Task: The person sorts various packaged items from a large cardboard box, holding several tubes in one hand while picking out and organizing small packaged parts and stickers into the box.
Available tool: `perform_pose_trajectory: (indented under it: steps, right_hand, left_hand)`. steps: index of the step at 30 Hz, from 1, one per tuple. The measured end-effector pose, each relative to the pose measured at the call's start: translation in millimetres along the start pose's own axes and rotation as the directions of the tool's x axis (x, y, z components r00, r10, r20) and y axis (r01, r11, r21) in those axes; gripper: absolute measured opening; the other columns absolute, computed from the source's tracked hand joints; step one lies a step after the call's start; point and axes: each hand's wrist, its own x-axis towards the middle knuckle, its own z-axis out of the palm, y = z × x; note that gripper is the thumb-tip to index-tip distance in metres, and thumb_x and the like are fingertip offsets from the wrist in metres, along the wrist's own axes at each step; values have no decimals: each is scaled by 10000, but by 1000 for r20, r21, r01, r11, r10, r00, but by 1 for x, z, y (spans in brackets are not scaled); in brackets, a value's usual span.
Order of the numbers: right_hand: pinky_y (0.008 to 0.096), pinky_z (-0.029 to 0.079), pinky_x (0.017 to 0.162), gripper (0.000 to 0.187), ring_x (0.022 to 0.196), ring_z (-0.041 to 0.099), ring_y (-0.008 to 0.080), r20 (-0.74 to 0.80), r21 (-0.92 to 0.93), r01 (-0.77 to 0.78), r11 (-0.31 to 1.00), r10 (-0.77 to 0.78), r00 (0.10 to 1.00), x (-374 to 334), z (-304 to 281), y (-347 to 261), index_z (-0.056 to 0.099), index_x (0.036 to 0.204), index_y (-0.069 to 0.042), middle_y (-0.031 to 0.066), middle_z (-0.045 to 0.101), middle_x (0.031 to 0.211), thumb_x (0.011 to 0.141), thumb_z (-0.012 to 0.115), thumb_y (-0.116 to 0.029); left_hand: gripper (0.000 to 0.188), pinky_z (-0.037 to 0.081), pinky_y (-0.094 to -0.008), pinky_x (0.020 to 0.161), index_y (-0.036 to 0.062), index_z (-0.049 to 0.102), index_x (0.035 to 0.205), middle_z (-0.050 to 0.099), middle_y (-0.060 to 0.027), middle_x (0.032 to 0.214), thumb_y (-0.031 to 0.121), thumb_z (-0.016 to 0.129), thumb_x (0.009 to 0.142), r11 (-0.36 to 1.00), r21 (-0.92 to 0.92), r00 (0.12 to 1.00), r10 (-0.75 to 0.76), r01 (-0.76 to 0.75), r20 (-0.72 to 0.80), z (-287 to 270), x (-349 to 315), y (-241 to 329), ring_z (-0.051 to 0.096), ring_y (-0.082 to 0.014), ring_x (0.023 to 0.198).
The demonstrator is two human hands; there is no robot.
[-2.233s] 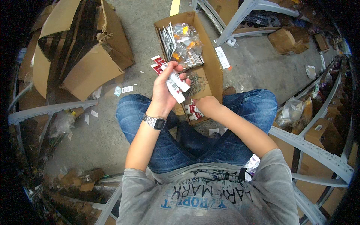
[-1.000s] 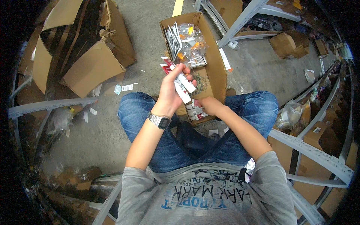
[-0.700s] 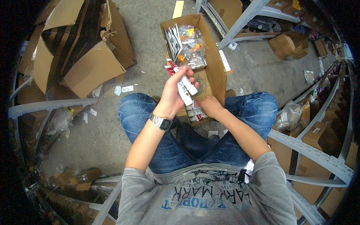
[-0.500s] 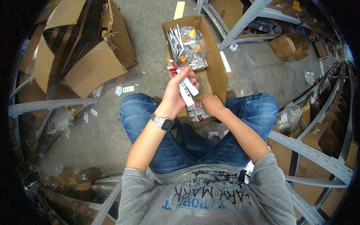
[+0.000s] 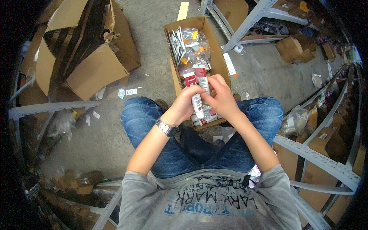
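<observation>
Since the earlier frames, our right hand (image 5: 222,100) has come up out of the near end of the box to meet our left hand (image 5: 184,103), and the tubes have swung round so their flat red ends point away from us. We see the front tube (image 5: 197,104) above the middle of the box, tilted slightly, with a crimp of white at the far edge, a red band with white print, a white body and a white cap toward us. Our left thumb presses across it, the fingers curled behind, gripping it. Just beside it on the right lies the second tube (image 5: 202,79), red at its far end and silvery-white below, its lower part hidden by our fingers. Our right thumb and forefinger are bent at its edge; we cannot tell whether they grip it or only touch it.

Our hands block the middle of the open cardboard box (image 5: 216,53). Beyond them it holds clear bags with orange pieces (image 5: 196,45) and folded papers (image 5: 176,45); more red-and-white packs (image 5: 207,115) lie at its near end, partly covered. To our left stands a large torn carton (image 5: 97,71); grey shelf beams (image 5: 326,163) run along our right.
</observation>
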Motion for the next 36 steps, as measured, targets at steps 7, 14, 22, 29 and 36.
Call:
perform_pose_trajectory:
  steps: [7, 14, 22, 29, 36]
  right_hand:
    - [447, 437, 688, 183, 816, 544, 399, 54, -118, -227, 967, 235, 971, -7, -10, 28, 469, 897, 4, 216, 548, 862, 846, 497, -169]
    - [459, 452, 728, 142, 879, 565, 346, 501, -613, 125, 780, 262, 825, -35, 20, 69, 536, 902, -39, 179, 587, 930, 791, 477, -104]
    - [426, 477, 737, 177, 899, 587, 304, 649, -654, 333, 680, 278, 708, -61, 37, 102, 616, 880, -61, 136, 606, 909, 734, 518, -74]
    - [406, 511, 681, 153, 828, 619, 306, 636, -669, 276, 690, 341, 692, -63, 40, 106, 638, 811, -31, 167, 622, 870, 722, 516, -56]
    - [435, 491, 693, 144, 804, 604, 355, 499, -693, 56, 719, 423, 757, -45, 29, 96, 581, 865, -20, 210, 606, 821, 753, 499, -58]
  left_hand:
    - [522, 451, -376, 880, 102, 361, 1297, 465, -91, 1210, 92, 518, 800, 939, 50, 937, 344, -341, -58, -4, 3, 15, 519, -206, 1044]
    - [346, 395, -229, 528, 97, 435, 1171, 509, -2, 854, 123, 550, 846, 938, 3, 922, 340, -345, -184, -11, 0, 21, 440, -72, 615]
    - [482, 446, -337, 690, 104, 314, 1190, 456, -72, 992, 35, 473, 740, 971, 83, 955, 236, -224, -178, -6, -1, 14, 494, -173, 776]
    - [443, 450, -301, 716, 96, 364, 1208, 451, -21, 1038, 44, 516, 796, 932, 284, 961, 261, -226, -92, -4, -1, 9, 487, -132, 839]
    - [538, 482, -246, 682, 70, 312, 1306, 511, -30, 1052, 63, 552, 825, 749, 613, 944, 330, -254, -12, -12, 8, -6, 510, -90, 870]
